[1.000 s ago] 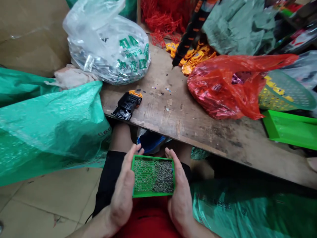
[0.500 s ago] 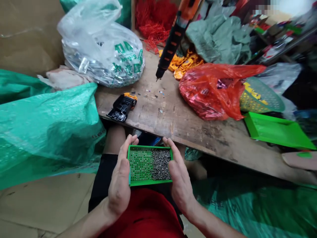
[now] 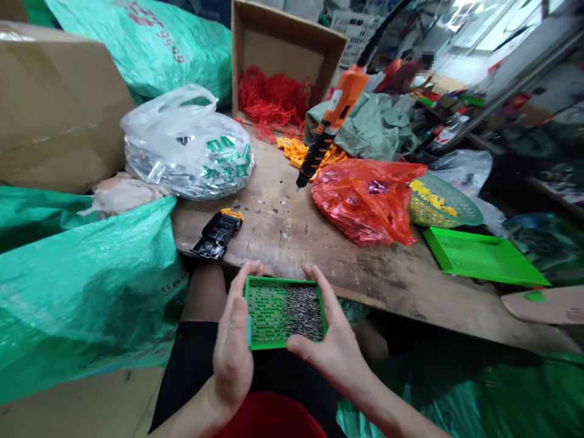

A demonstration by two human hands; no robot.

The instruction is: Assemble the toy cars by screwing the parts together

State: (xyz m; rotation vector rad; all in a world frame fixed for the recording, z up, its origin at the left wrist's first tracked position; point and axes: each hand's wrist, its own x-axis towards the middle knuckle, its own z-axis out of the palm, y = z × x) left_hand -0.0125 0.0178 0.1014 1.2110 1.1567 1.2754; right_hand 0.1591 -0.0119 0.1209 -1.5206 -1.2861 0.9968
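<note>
Between my two hands, above my lap, is a green perforated tray (image 3: 267, 313). My left hand (image 3: 233, 340) grips its left side, and my right hand (image 3: 335, 340) clasps the right side with the thumb over the near rim. Loose small screws (image 3: 305, 311) are heaped in the tray's right part; the left part shows rows of holes, many with something small and shiny in them. Beyond the tray, on the wooden table (image 3: 255, 243), lies a black and orange toy car part (image 3: 216, 234). An orange and black electric screwdriver (image 3: 326, 131) hangs tip down over the table.
A white plastic bag (image 3: 187, 152) of silvery parts stands at the back left. On the right are a red plastic bag (image 3: 365, 201), a basket (image 3: 469, 207) with yellow pieces and a green tray (image 3: 488, 258). Green sacks (image 3: 86, 292) flank my legs. Another person (image 3: 401, 76) sits far back.
My view has tilted up, showing more of the room. My right thumb has moved over the tray's near edge, and the tray tilts slightly. The screws still lie on its right side.
</note>
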